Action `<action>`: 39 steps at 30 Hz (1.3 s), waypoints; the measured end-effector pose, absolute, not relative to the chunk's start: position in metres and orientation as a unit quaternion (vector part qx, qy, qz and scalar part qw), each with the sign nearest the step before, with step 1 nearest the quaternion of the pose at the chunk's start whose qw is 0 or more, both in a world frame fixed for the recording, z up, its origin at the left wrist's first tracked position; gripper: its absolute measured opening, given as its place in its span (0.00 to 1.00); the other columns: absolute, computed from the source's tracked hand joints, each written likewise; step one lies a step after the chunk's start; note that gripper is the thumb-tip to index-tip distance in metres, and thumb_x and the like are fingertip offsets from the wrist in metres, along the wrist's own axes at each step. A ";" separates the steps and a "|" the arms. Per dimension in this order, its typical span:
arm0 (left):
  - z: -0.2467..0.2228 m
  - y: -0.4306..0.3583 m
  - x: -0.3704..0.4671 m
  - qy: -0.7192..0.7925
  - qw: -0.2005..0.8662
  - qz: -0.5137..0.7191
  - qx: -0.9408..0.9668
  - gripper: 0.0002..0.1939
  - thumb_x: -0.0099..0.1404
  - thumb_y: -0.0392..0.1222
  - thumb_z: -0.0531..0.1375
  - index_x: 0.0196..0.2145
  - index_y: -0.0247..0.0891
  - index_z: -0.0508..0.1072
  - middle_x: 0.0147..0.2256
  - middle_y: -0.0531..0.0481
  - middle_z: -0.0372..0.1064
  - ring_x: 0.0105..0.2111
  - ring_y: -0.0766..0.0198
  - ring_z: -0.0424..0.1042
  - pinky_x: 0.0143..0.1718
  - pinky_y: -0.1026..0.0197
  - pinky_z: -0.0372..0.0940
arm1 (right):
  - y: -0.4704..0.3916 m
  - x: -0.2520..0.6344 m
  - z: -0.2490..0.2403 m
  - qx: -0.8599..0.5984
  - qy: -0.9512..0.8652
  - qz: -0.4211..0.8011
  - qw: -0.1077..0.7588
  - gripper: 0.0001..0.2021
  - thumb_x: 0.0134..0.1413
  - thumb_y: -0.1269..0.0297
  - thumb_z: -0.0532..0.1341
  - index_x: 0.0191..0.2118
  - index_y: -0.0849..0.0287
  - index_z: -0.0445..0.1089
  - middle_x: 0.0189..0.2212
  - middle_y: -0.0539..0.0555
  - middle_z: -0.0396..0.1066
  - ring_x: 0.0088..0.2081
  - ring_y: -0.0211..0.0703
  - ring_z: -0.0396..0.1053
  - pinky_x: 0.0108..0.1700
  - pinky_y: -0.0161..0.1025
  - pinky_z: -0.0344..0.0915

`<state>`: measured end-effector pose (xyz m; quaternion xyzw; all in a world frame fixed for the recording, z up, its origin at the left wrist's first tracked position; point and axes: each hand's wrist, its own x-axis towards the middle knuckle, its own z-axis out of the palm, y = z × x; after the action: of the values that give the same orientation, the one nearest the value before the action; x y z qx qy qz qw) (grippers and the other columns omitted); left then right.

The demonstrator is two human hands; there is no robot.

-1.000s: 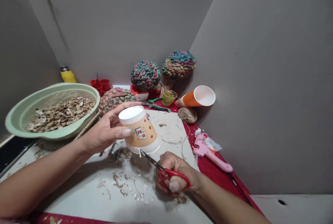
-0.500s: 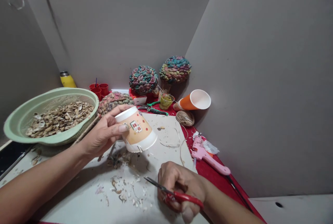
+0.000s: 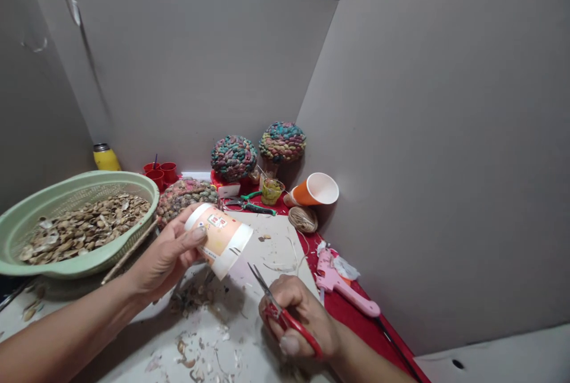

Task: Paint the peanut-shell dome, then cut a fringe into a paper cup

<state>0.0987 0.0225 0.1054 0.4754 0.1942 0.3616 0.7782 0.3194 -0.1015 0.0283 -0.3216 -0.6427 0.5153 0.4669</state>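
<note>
A paper cup (image 3: pixel 220 237) with an orange-and-white printed wall is gripped near its base by my left hand (image 3: pixel 171 249), its wider rim tilted down to the right. Short dark slits show near that rim. My right hand (image 3: pixel 300 317) holds red-handled scissors (image 3: pixel 271 300), fingers wrapped round the handles. The scissor blades point up and left, slightly parted, just below and right of the cup and apart from it.
A green basket (image 3: pixel 151 193) of shells stands at left. Behind are colourful domed pieces (image 3: pixel 234 157), red cups (image 3: pixel 168 171), pliers (image 3: pixel 258 208) and an orange cup (image 3: pixel 312 190). A pink glue gun (image 3: pixel 345 288) lies at right; scraps litter the white board (image 3: pixel 285 240).
The view has tilted up and shifted. The cup has turned in my left hand, its rim now more to the right. The scissors have swung to point more upward, their blades slightly parted.
</note>
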 end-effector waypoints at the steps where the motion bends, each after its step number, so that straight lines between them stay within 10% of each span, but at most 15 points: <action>1: 0.104 0.022 0.099 0.194 0.777 0.364 0.475 0.30 0.53 0.49 0.78 0.51 0.42 0.76 0.43 0.48 0.82 0.39 0.60 0.79 0.39 0.63 0.75 | -0.101 0.318 0.031 -0.326 -0.642 0.507 0.473 0.33 0.46 0.34 0.70 0.16 0.58 0.58 0.12 0.42 0.48 0.16 0.27 0.43 0.17 0.32 0.41; 39: 0.109 0.020 0.097 0.258 0.721 0.367 0.529 0.31 0.51 0.49 0.77 0.54 0.48 0.79 0.47 0.49 0.81 0.47 0.53 0.76 0.46 0.61 0.70 | -0.101 0.319 0.044 -0.377 -0.634 0.496 0.458 0.33 0.46 0.36 0.71 0.16 0.58 0.57 0.13 0.41 0.46 0.17 0.27 0.41 0.18 0.31 0.39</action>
<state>0.0974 0.0200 0.1091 0.5286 0.2585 0.3669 0.7205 0.3189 -0.1007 0.0443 -0.3772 -0.6342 0.4958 0.4579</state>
